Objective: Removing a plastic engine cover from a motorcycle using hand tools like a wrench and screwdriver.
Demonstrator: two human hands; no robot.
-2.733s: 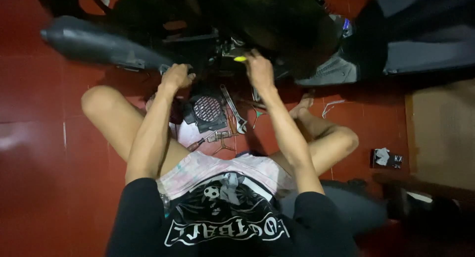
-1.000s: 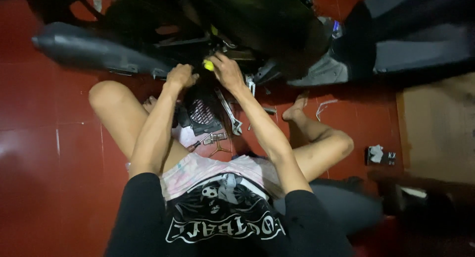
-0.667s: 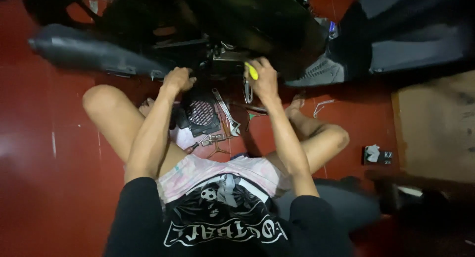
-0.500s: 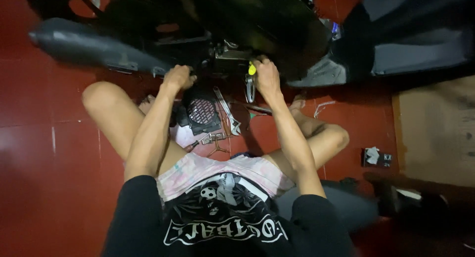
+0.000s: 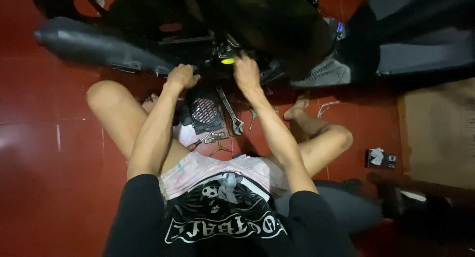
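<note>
The person sat on the glossy red tiled floor (image 5: 59, 153), working at the underside of a dark motorcycle (image 5: 257, 19). The right hand (image 5: 246, 71) was closed round a yellow-handled tool (image 5: 227, 61), pressed up at the metal engine parts; the step looked like turning a fastener. The left hand (image 5: 182, 76) gripped the matte black exhaust pipe (image 5: 94, 46). A steel wrench (image 5: 230, 111) and a black meshed cover (image 5: 204, 111) lay between the knees.
</note>
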